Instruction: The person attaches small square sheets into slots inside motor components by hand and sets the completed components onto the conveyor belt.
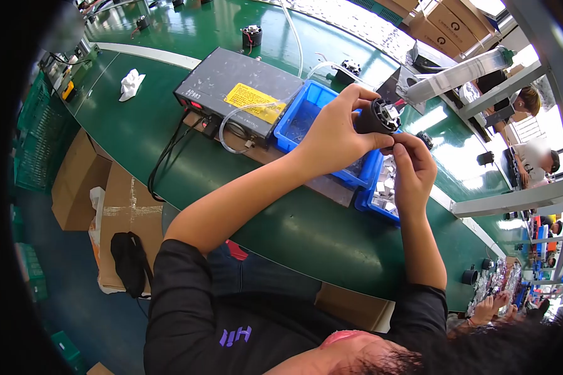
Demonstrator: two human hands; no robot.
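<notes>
Nearest the camera, my black shirt fills the bottom edge, cut off there. Beyond it, over the green bench, I hold a black round part up in the air. My left hand grips it between thumb and fingers; the fingers curled behind it are partly hidden. My right hand sits just below and to the right, thumb and forefinger pinched narrow close to my left thumb; I cannot tell what, if anything, is between them. The part's long axis runs roughly left to right, and its face with the pale fitting points right, tipped a little toward the near side.

Just right of that face comes the tip of a slanting translucent tube; whether it touches, I can't make out. My left hand and forearm block some of a blue tray, and my right hand covers part of the pale pieces in a second tray. Left of these stands a dark grey box with a yellow label. Farther left lies crumpled white paper. Far right, another person is small and blurred.
</notes>
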